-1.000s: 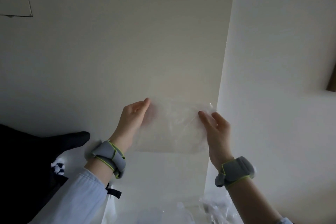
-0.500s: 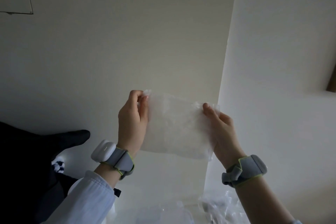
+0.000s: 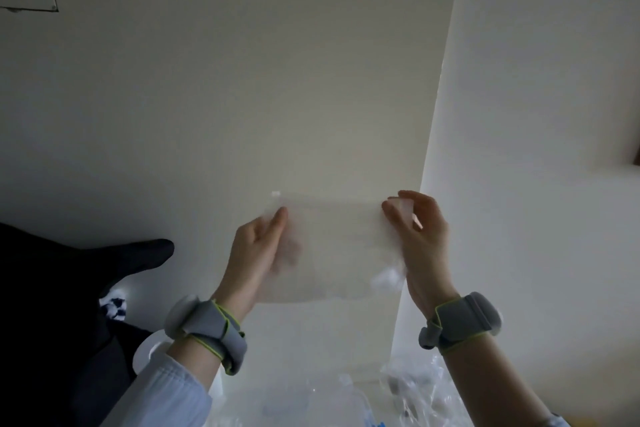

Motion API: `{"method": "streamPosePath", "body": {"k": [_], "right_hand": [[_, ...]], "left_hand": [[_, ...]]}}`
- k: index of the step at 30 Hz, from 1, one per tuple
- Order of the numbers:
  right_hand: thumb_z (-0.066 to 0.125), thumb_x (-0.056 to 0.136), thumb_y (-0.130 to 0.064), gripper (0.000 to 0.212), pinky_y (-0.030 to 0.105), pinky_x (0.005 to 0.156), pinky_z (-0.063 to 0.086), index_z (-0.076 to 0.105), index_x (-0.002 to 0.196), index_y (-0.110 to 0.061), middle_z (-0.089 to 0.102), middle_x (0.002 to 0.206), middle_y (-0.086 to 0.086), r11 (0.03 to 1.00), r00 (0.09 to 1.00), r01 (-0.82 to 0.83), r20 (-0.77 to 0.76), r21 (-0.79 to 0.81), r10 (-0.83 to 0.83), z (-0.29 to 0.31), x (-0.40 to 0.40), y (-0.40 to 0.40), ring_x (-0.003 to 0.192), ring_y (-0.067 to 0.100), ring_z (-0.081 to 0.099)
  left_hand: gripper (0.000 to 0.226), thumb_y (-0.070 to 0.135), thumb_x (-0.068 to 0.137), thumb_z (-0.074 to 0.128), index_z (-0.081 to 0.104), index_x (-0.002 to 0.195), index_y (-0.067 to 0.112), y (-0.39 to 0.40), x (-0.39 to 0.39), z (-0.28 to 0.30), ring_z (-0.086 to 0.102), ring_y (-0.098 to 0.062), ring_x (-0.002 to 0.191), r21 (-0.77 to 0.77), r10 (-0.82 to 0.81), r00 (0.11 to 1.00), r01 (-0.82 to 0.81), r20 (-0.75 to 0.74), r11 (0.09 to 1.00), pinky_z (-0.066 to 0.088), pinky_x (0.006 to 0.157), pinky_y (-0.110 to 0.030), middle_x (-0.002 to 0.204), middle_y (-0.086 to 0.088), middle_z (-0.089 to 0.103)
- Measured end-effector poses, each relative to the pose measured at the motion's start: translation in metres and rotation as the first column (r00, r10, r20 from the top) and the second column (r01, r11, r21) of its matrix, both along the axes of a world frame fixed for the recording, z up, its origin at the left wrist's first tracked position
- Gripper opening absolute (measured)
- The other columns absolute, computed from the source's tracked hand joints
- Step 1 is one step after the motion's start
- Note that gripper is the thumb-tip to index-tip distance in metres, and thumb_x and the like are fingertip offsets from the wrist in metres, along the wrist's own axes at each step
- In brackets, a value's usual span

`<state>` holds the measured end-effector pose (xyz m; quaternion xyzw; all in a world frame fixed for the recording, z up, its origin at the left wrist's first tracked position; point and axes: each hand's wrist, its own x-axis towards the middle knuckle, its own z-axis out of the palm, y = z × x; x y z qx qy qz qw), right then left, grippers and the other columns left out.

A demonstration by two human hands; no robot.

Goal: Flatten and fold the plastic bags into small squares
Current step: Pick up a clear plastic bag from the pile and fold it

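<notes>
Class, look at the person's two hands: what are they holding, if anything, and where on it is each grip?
A clear, flat plastic bag, held up in the air: left hand at its left edge, right hand pinching its upper right corner.

You had just the one view, the wide-angle camera on your head, so nothing overlapped with a second angle. It sat close behind your raised arms and faced forward at a pale wall rather than down. Your left hand and right hand came up from the bottom edge and landed just below centre, near the lens, with the clear plastic bag spread between them. Only the lowest strip caught the heap of loose bags. The wall corner ran slanted, bent by the wide lens.
</notes>
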<state>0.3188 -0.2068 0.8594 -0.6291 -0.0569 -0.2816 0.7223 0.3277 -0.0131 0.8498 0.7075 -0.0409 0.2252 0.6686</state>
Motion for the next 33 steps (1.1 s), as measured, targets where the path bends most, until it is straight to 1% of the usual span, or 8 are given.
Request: {"method": "streamPosePath", "body": {"k": [4, 7, 11, 20, 23, 27, 31, 33], "right_hand": [[0.045, 0.084, -0.063, 0.060, 0.040, 0.076, 0.054, 0.064, 0.106, -0.011, 0.069, 0.099, 0.009, 0.897, 0.816, -0.435, -0.385, 0.080, 0.431, -0.016, -0.003, -0.008, 0.087, 0.026, 0.066], [0.046, 0.093, -0.040, 0.044, 0.025, 0.050, 0.040, 0.052, 0.066, -0.006, 0.049, 0.059, 0.008, 0.970, 0.939, -0.168, -0.330, -0.178, 0.102, -0.037, 0.001, 0.003, 0.056, 0.023, 0.046], [0.042, 0.096, -0.027, 0.031, 0.032, 0.047, 0.030, 0.043, 0.069, -0.011, 0.043, 0.053, 0.000, 0.743, 0.960, 0.171, -0.061, -0.647, -0.273, -0.069, 0.006, 0.013, 0.051, 0.021, 0.039], [0.032, 0.098, -0.031, 0.029, 0.035, 0.056, 0.030, 0.039, 0.077, -0.012, 0.049, 0.063, 0.014, 0.657, 0.916, -0.039, -0.290, -0.753, -0.278, -0.175, 0.007, 0.020, 0.061, 0.036, 0.043], [0.031, 0.099, -0.031, 0.028, 0.033, 0.057, 0.023, 0.040, 0.080, -0.012, 0.054, 0.072, 0.018, 0.618, 0.844, -0.172, -0.439, -0.767, -0.309, -0.220, 0.001, 0.026, 0.070, 0.038, 0.051], [0.030, 0.099, -0.030, 0.027, 0.038, 0.064, 0.037, 0.041, 0.082, -0.011, 0.062, 0.085, 0.024, 0.583, 0.755, -0.299, -0.561, -0.756, -0.340, -0.271, -0.008, 0.026, 0.080, 0.040, 0.057], [0.027, 0.100, -0.030, 0.026, 0.033, 0.061, 0.036, 0.036, 0.081, -0.014, 0.062, 0.092, 0.019, 0.510, 0.639, -0.484, -0.686, -0.711, -0.349, -0.320, -0.010, 0.029, 0.083, 0.036, 0.059], [0.024, 0.100, -0.035, 0.029, 0.037, 0.065, 0.044, 0.035, 0.077, -0.019, 0.061, 0.086, 0.015, 0.529, 0.577, -0.556, -0.756, -0.641, -0.309, -0.336, -0.009, 0.035, 0.070, 0.031, 0.055]], "left_hand": [[0.045, 0.026, 0.093, 0.052, 0.040, 0.052, 0.013, 0.001, -0.001, -0.008, 0.043, -0.005, 0.034, 0.074, 0.163, 0.972, -0.177, 0.168, 0.981, 0.034, 0.041, -0.020, 0.036, 0.010, 0.051], [0.047, 0.027, 0.094, 0.049, 0.036, 0.054, 0.005, 0.004, -0.001, -0.021, 0.042, -0.010, 0.034, 0.144, 0.237, 0.953, -0.265, 0.188, 0.953, 0.032, 0.038, -0.021, 0.040, 0.005, 0.045], [0.049, 0.025, 0.094, 0.049, 0.027, 0.053, 0.013, 0.006, -0.003, -0.065, 0.035, -0.021, 0.038, 0.176, 0.286, 0.949, -0.307, 0.133, 0.935, 0.028, 0.037, -0.023, 0.042, -0.002, 0.035], [0.051, 0.029, 0.093, 0.051, 0.038, 0.055, -0.001, 0.030, -0.015, -0.175, 0.031, -0.010, 0.030, 0.193, 0.191, 0.959, -0.151, -0.208, 0.969, 0.029, 0.036, -0.019, 0.033, 0.002, 0.037], [0.049, 0.037, 0.091, 0.053, 0.037, 0.051, 0.014, 0.037, -0.025, -0.218, 0.038, -0.016, 0.036, 0.280, 0.218, 0.908, -0.119, -0.357, 0.953, 0.036, 0.045, -0.024, 0.040, -0.001, 0.042], [0.023, 0.047, 0.085, 0.057, 0.053, 0.099, 0.028, 0.044, -0.036, -0.246, 0.058, -0.014, 0.080, 0.401, 0.245, 0.820, -0.021, -0.517, 0.916, 0.045, 0.076, -0.031, 0.088, 0.007, 0.058], [0.038, 0.034, 0.084, 0.056, 0.054, 0.117, 0.015, 0.056, -0.048, -0.282, 0.055, -0.017, 0.107, 0.757, 0.180, 0.975, -0.022, -0.128, 0.653, 0.045, 0.089, -0.033, 0.114, -0.001, 0.059], [0.047, 0.020, 0.081, 0.063, 0.053, 0.126, 0.019, 0.049, -0.052, -0.303, 0.049, -0.021, 0.126, 0.867, -0.083, 0.952, 0.303, -0.295, 0.394, 0.045, 0.100, -0.037, 0.134, -0.005, 0.053]]}}
